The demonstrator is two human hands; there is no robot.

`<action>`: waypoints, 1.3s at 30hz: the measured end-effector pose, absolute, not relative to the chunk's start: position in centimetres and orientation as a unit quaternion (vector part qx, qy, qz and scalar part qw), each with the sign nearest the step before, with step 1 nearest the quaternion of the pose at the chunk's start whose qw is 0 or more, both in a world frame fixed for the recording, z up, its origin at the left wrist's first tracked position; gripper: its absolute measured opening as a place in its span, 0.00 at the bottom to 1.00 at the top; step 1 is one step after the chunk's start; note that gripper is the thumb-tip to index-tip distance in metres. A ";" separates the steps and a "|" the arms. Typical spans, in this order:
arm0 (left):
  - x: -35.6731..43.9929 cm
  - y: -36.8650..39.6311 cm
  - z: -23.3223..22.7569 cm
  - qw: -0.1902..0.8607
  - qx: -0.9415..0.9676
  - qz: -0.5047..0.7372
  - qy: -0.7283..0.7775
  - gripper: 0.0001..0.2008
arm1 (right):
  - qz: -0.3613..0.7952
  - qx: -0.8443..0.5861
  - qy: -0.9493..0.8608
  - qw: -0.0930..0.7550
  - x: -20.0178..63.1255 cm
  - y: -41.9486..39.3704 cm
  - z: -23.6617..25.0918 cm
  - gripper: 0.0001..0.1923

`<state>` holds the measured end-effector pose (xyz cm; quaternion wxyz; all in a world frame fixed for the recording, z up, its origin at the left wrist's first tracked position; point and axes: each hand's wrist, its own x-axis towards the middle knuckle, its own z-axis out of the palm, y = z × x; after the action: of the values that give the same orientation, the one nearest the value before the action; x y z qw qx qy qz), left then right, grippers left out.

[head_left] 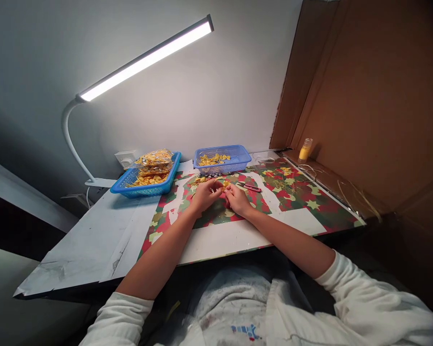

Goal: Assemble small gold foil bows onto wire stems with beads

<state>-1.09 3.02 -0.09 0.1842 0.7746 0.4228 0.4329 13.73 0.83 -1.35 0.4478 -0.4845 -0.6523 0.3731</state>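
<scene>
Both my hands meet over the camouflage-patterned sheet on the table. My left hand [206, 194] and my right hand [237, 199] pinch a small yellow ribbon bow [225, 184] between their fingertips; the fingers partly cover it. Just behind my left hand lies a little pile of yellow bows [198, 180], with small dark shiny beads [220, 176] beside it. A red-handled cutter or snips [251, 188] rests to the right of my right hand.
A blue basket [140, 192] at the left holds yellow pieces and a plastic bag. Behind, a lilac-blue basket [222, 168] contains yellow bows. Yellow strands [285, 186] lie right, near a small bottle [305, 150]. A lit lamp [147, 58] hangs overhead; cardboard [368, 96] walls the right side.
</scene>
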 end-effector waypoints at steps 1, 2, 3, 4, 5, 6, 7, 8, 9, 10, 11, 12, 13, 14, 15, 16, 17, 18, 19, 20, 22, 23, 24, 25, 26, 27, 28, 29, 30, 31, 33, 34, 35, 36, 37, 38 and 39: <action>-1.1 3.0 -0.1 0.180 0.775 0.433 0.424 0.05 | 0.372 -0.483 -0.653 0.448 13.7 0.8 -1.3 0.07; -1.1 3.1 -0.1 0.175 0.775 0.431 0.428 0.05 | 0.371 -0.483 -0.654 0.448 13.7 0.8 -1.3 0.07; -1.1 3.1 -0.1 0.168 0.775 0.430 0.431 0.05 | 0.370 -0.484 -0.655 0.447 13.8 0.8 -1.3 0.07; -1.1 3.1 0.0 0.161 0.776 0.430 0.433 0.05 | 0.370 -0.485 -0.655 0.446 13.8 0.8 -1.3 0.07; -1.1 3.1 0.1 0.154 0.777 0.429 0.434 0.06 | 0.369 -0.487 -0.655 0.445 13.8 0.8 -1.3 0.07; -1.1 3.1 0.2 0.149 0.779 0.427 0.434 0.06 | 0.369 -0.487 -0.655 0.445 13.8 0.8 -1.3 0.07; -1.1 3.0 0.3 0.146 0.781 0.425 0.434 0.06 | 0.368 -0.487 -0.656 0.445 13.8 0.8 -1.3 0.06; -1.2 3.0 0.4 0.145 0.782 0.423 0.433 0.06 | 0.367 -0.485 -0.656 0.446 13.8 0.8 -1.3 0.06; -1.2 3.0 0.4 0.148 0.782 0.422 0.434 0.06 | 0.367 -0.484 -0.657 0.447 13.8 0.8 -1.3 0.06; -1.2 3.0 0.5 0.153 0.781 0.422 0.435 0.07 | 0.366 -0.482 -0.657 0.448 13.8 0.7 -1.3 0.06; -1.2 2.9 0.6 0.161 0.779 0.421 0.436 0.08 | 0.365 -0.482 -0.658 0.449 13.8 0.7 -1.2 0.06; -1.2 2.9 0.7 0.171 0.777 0.421 0.436 0.08 | 0.365 -0.482 -0.658 0.449 13.8 0.7 -1.2 0.07; -1.3 2.9 0.8 0.180 0.777 0.420 0.434 0.08 | 0.365 -0.483 -0.657 0.449 13.8 0.7 -1.2 0.07; -1.3 2.9 0.8 0.187 0.778 0.417 0.431 0.08 | 0.365 -0.483 -0.657 0.449 13.7 0.7 -1.2 0.07; -1.3 2.9 0.9 0.191 0.780 0.415 0.429 0.08 | 0.365 -0.482 -0.657 0.450 13.7 0.7 -1.2 0.07; -1.3 2.8 1.0 0.192 0.781 0.412 0.428 0.07 | 0.366 -0.481 -0.658 0.450 13.7 0.7 -1.2 0.07; -1.3 2.8 1.1 0.192 0.783 0.409 0.428 0.07 | 0.366 -0.480 -0.658 0.450 13.7 0.7 -1.2 0.06; -1.4 2.7 1.2 0.191 0.783 0.406 0.430 0.07 | 0.367 -0.479 -0.659 0.449 13.7 0.7 -1.2 0.06; -1.4 2.6 1.3 0.191 0.783 0.404 0.434 0.07 | 0.366 -0.478 -0.660 0.449 13.7 0.7 -1.2 0.06; -1.4 2.6 1.4 0.193 0.782 0.401 0.437 0.07 | 0.366 -0.478 -0.661 0.449 13.7 0.7 -1.3 0.06; -1.4 2.5 1.5 0.198 0.778 0.398 0.443 0.08 | 0.363 -0.476 -0.663 0.450 13.8 0.7 -1.3 0.07; -1.4 2.5 1.5 0.200 0.776 0.397 0.446 0.08 | 0.362 -0.476 -0.663 0.450 13.8 0.7 -1.3 0.07; -1.4 2.5 1.5 0.202 0.774 0.398 0.449 0.08 | 0.360 -0.476 -0.664 0.450 13.8 0.7 -1.3 0.06; -1.4 2.6 1.5 0.202 0.772 0.399 0.451 0.08 | 0.360 -0.476 -0.665 0.450 13.8 0.7 -1.3 0.06; -1.3 2.6 1.4 0.201 0.771 0.401 0.453 0.08 | 0.359 -0.477 -0.665 0.449 13.8 0.7 -1.3 0.06; -1.3 2.6 1.4 0.199 0.770 0.403 0.453 0.08 | 0.358 -0.477 -0.666 0.449 13.8 0.7 -1.3 0.06; -1.3 2.7 1.3 0.196 0.770 0.403 0.454 0.08 | 0.356 -0.477 -0.666 0.450 13.8 0.7 -1.3 0.06; -1.3 2.7 1.3 0.193 0.770 0.404 0.454 0.08 | 0.354 -0.476 -0.667 0.451 13.8 0.7 -1.3 0.06; -1.2 2.7 1.2 0.190 0.770 0.404 0.455 0.08 | 0.352 -0.476 -0.669 0.451 13.8 0.7 -1.2 0.06; -1.2 2.8 1.2 0.187 0.771 0.404 0.455 0.08 | 0.350 -0.475 -0.670 0.451 13.8 0.6 -1.2 0.06; -1.1 2.8 1.1 0.182 0.771 0.405 0.456 0.08 | 0.348 -0.475 -0.671 0.450 13.8 0.6 -1.2 0.06; -1.1 2.8 1.1 0.181 0.771 0.407 0.456 0.08 | 0.347 -0.477 -0.671 0.450 13.8 0.6 -1.2 0.06; -1.1 2.8 1.1 0.179 0.771 0.408 0.456 0.08 | 0.347 -0.478 -0.670 0.450 13.8 0.6 -1.2 0.06; -1.1 2.8 1.1 0.177 0.770 0.409 0.456 0.08 | 0.346 -0.480 -0.669 0.450 13.8 0.6 -1.2 0.06; -1.1 2.8 1.1 0.176 0.770 0.410 0.456 0.08 | 0.347 -0.482 -0.667 0.450 13.8 0.7 -1.2 0.07; -1.0 2.8 1.1 0.174 0.770 0.410 0.456 0.08 | 0.348 -0.483 -0.666 0.450 13.8 0.7 -1.2 0.07; -1.0 2.8 1.1 0.172 0.771 0.410 0.456 0.08 | 0.350 -0.484 -0.664 0.450 13.8 0.7 -1.2 0.07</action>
<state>-1.03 2.75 1.08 0.1724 0.7713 0.4557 0.4096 13.77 0.72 -1.22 0.4503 -0.4839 -0.6640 0.3495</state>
